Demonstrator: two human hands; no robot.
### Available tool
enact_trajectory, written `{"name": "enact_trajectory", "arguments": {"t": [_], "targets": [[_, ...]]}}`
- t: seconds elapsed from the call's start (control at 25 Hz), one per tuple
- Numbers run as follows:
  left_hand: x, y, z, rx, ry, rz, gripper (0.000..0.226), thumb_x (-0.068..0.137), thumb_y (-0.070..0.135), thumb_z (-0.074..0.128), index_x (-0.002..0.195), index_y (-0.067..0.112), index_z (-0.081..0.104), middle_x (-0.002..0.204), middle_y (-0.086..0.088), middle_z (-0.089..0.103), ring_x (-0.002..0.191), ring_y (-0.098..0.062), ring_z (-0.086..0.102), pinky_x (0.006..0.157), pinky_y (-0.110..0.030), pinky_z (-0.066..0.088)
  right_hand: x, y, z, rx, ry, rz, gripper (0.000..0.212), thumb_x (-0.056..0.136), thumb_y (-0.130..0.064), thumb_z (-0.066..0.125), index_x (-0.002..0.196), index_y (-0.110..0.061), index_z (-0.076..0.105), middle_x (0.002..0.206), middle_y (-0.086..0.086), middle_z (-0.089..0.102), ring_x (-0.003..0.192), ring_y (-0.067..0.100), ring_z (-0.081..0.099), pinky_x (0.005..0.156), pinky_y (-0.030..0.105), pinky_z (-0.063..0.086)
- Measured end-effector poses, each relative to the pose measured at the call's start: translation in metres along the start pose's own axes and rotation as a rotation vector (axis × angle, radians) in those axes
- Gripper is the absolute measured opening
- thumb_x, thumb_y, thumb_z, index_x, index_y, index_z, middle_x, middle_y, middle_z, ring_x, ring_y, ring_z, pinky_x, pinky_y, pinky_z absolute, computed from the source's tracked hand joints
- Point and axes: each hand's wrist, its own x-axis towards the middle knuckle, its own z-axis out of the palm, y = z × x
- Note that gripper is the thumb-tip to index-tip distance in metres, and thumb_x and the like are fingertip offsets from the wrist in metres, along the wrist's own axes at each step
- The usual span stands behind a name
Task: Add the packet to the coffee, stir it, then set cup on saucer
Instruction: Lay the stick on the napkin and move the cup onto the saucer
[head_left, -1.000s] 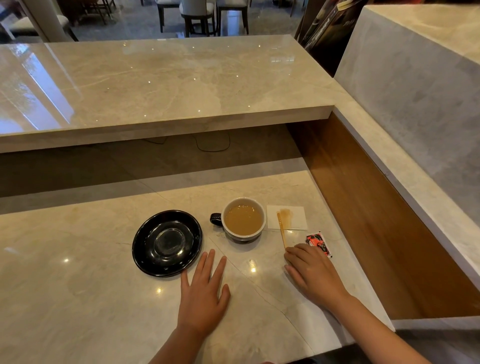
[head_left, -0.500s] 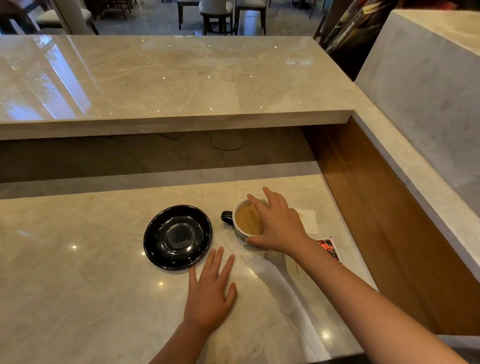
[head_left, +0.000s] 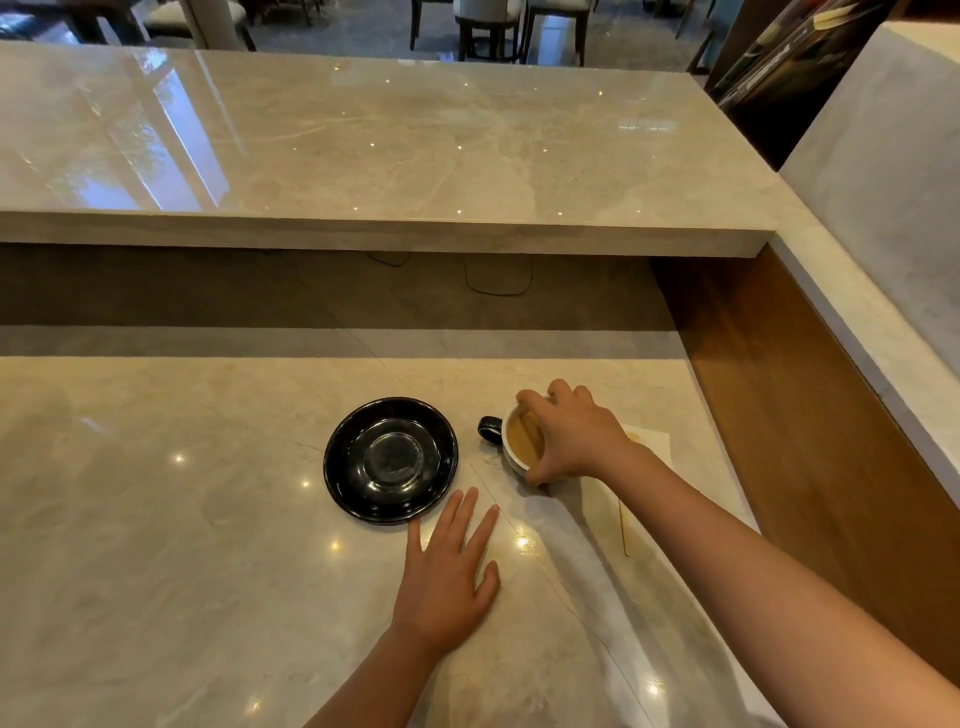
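A person's right hand (head_left: 574, 434) reaches in from the lower right of the frame and closes over the rim of a coffee cup (head_left: 519, 441) at centre right, fingers (head_left: 530, 397) curled on its far edge and thumb on its near side. The cup, filled with light brown coffee, stands on the marble worktop (head_left: 156, 519), its dark handle pointing left toward an empty black saucer (head_left: 390, 460) just beside it. The left hand (head_left: 449, 577) lies flat on the worktop below the saucer, fingers spread, holding nothing. A stained napkin (head_left: 652, 441) and a wooden stirrer (head_left: 623, 525) lie right of the cup, partly hidden by the forearm.
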Motion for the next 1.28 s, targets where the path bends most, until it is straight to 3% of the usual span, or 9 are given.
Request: {"name": "enact_trajectory", "arguments": {"t": [0.24,0.48,0.72,0.84,1.04,1.28], "targets": [[-0.001,-0.004,-0.007,-0.007,-0.054,0.057,0.063,0.093,0.049,0.028,0.138,0.045,-0.015,0.152,0.009,-0.016,0.132,-0.004,-0.030,0.103,-0.042,-0.023,-0.002,-0.007,-0.003,0.039,0.014,0.009,0.097,0.049,-0.055,0.077,0.128,-0.031,0.026,0.128,0.010,0.039,0.114,0.031,0.038,0.079,0.043,0.051],[-0.007,-0.016,-0.013,0.019,-0.050,0.146,0.064,0.092,0.053,0.030,0.142,0.041,-0.009,0.153,0.008,-0.012,0.135,-0.005,-0.025,0.107,-0.041,-0.017,-0.005,-0.043,-0.018,0.086,0.101,-0.096,0.092,0.048,-0.056,0.073,0.125,-0.030,0.028,0.123,0.009,0.041,0.109,0.029,0.039,0.070,0.038,0.047],[-0.008,-0.020,-0.012,0.004,0.005,0.183,0.062,0.090,0.052,0.034,0.144,0.033,0.012,0.156,-0.002,0.014,0.141,-0.012,-0.004,0.112,-0.045,-0.005,0.006,-0.098,-0.025,0.132,0.130,-0.222,0.094,0.050,-0.052,0.075,0.128,-0.030,0.028,0.123,0.008,0.040,0.110,0.027,0.039,0.070,0.036,0.045],[-0.006,-0.020,-0.013,-0.024,0.011,0.193,0.061,0.089,0.052,0.035,0.143,0.033,0.016,0.156,-0.004,0.017,0.141,-0.013,-0.003,0.113,-0.048,0.002,0.014,-0.118,-0.022,0.114,0.128,-0.271,0.094,0.051,-0.052,0.076,0.129,-0.030,0.027,0.124,0.009,0.040,0.110,0.028,0.039,0.070,0.036,0.045],[-0.006,-0.021,-0.014,-0.053,-0.010,0.198,0.061,0.091,0.052,0.034,0.145,0.032,0.013,0.156,-0.004,0.014,0.140,-0.012,-0.011,0.111,-0.050,-0.008,0.024,-0.141,-0.012,0.095,0.086,-0.320,0.096,0.053,-0.051,0.077,0.131,-0.028,0.026,0.128,0.011,0.038,0.115,0.031,0.036,0.077,0.043,0.050],[-0.007,-0.022,-0.014,-0.072,-0.006,0.183,0.059,0.091,0.052,0.035,0.143,0.029,0.020,0.154,-0.006,0.024,0.139,-0.013,-0.004,0.111,-0.052,-0.002,0.034,-0.151,-0.007,0.050,0.049,-0.325,0.095,0.054,-0.050,0.078,0.131,-0.026,0.028,0.129,0.012,0.038,0.116,0.032,0.035,0.076,0.043,0.050]]}}
